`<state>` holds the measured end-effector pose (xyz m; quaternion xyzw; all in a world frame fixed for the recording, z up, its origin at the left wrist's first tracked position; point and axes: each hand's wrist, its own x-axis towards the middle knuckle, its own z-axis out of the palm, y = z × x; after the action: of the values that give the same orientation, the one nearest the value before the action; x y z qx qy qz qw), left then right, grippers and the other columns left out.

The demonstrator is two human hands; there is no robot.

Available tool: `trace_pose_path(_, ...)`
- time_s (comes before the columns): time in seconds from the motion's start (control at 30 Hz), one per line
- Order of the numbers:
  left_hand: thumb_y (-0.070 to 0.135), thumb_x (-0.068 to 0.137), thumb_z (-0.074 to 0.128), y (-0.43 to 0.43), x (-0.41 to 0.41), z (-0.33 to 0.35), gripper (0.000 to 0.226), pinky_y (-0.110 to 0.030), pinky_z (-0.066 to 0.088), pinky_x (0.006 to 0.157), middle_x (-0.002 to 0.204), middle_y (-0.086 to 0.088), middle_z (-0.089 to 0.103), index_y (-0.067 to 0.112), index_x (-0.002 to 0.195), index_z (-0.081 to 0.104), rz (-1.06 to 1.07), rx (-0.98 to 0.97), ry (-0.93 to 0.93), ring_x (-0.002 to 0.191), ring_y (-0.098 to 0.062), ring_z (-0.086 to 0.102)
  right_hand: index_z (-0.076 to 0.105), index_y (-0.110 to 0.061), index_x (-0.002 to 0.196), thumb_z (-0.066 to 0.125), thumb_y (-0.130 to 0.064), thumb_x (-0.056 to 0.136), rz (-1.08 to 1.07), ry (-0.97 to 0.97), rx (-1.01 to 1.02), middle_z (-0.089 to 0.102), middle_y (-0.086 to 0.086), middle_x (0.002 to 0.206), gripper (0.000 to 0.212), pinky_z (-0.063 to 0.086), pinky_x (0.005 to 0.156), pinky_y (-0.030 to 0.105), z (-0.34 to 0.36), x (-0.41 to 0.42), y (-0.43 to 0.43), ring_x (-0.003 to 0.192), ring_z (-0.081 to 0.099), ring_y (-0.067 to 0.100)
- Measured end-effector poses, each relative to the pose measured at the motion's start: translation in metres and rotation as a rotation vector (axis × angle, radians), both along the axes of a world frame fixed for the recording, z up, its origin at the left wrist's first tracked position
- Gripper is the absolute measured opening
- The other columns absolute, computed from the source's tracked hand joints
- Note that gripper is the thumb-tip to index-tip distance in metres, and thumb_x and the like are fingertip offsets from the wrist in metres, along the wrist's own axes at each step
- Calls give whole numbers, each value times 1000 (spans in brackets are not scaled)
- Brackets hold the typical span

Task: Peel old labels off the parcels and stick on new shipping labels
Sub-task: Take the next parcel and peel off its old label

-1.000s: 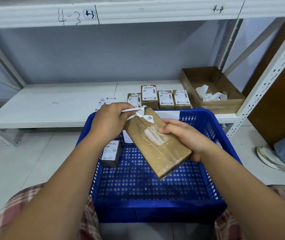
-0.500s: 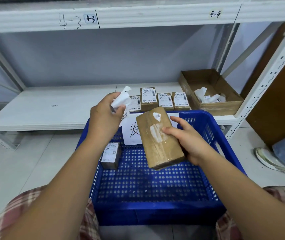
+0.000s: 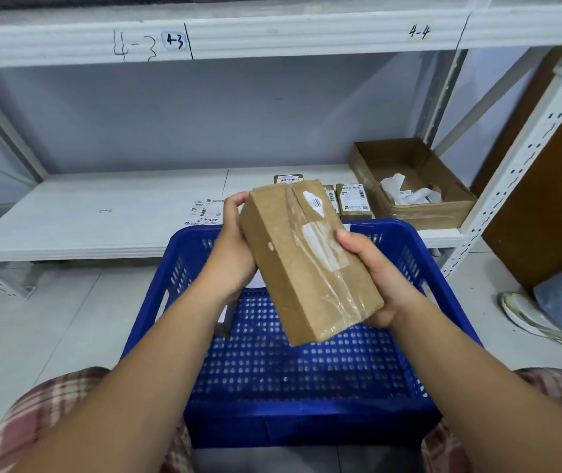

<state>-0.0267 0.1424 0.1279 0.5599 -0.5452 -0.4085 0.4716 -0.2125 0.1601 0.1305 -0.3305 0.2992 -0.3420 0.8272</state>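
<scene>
The parcel (image 3: 310, 261) is held from both sides: the left hand (image 3: 235, 247) is curled around its far left edge, and the right hand (image 3: 375, 278) is wrapped under its near right side, with the thumb pressed on the top face. The parcel is kept in the air above the blue basket (image 3: 306, 428). Its long axis is directed away from the person, the far end pointing to the shelf (image 3: 102, 216) and a little to the left. The taped face is turned upward, and a torn label remnant (image 3: 314, 203) with a piece of barcode is seen near the far end (a second pale patch lies under the tape, by the thumb). The basket is set between knees in checked cloth, over a floor of pale tiles. On the white metal shelf a row of small labelled parcels (image 3: 354, 201) is partly hidden behind the held parcel, label sheets (image 3: 204, 213) lie just beside the left hand, and an open cardboard box (image 3: 426, 213) with crumpled white paper stands at the right. A shoe (image 3: 528, 319) is seen on the floor, far right.
</scene>
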Motion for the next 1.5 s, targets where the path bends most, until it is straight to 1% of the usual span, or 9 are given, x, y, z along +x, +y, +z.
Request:
trace_pose_path(0.07,13,98,43,1,-5,-3,6,-20,50,55,74,1,52,15,93,45,-29,42,-5,62,-7,52,80,-13,87,97,-43,35,4,-51,-6,75,7,85,63,58,59,29,-2,1,0,71,73,18)
trace_pose_path(0.3,9,100,35,5,-20,-10,40,-10,29,40,44,4,34,19,62,29,-16,170,-61,37,-6,36,80,-11,89,98,-36,33,-3,-163,12,75,8,89,64,60,65,31,-5,4,-1,75,73,19)
trace_pose_path(0.47,22,95,48,2,-22,-10,14,-25,42,68,78,-11,50,15,83,48,39,222,78,70,-23,53,76,-11,98,86,-39,55,-37,-132,53,74,7,90,53,59,70,33,-5,3,-1,76,72,20)
trace_pose_path(0.57,4,98,42,1,-15,-9,31,-11,44,52,56,4,57,14,69,48,-70,312,302,52,-4,53,66,-14,104,60,-42,72,-69,-26,78,73,5,87,43,54,75,34,-3,3,-1,73,70,18)
trace_pose_path(0.9,23,91,47,-7,6,-3,19,-37,47,86,93,-6,61,14,95,63,61,426,772,89,-23,58,65,-14,107,60,-40,71,-20,90,43,73,6,91,44,57,69,31,-5,4,-5,75,70,19)
trace_pose_path(1.0,23,92,53,-12,13,3,16,-26,43,71,93,6,65,23,91,69,261,126,614,85,-14,56,64,-13,112,64,-35,75,-61,242,-47,75,4,93,44,57,65,29,-8,6,-7,76,72,17)
trace_pose_path(1.1,20,93,55,-7,11,16,18,-21,43,79,100,9,67,28,85,70,342,-181,222,95,-9,57,37,-20,148,75,-36,75,-145,461,-185,61,5,133,84,58,83,33,-19,12,-8,100,70,18)
trace_pose_path(1.27,26,87,65,2,0,9,19,-12,32,89,94,20,48,25,105,72,251,-411,-522,104,-7,41,20,-40,152,84,-76,27,-277,585,-347,33,-5,156,145,49,101,49,-27,20,-9,129,52,23)
trace_pose_path(1.5,17,87,65,7,-15,-8,30,-21,33,89,103,-3,60,13,117,67,276,-470,-654,103,-20,49,18,-34,154,84,-54,61,-380,659,-494,20,-11,159,116,38,112,46,-27,28,-3,143,30,13)
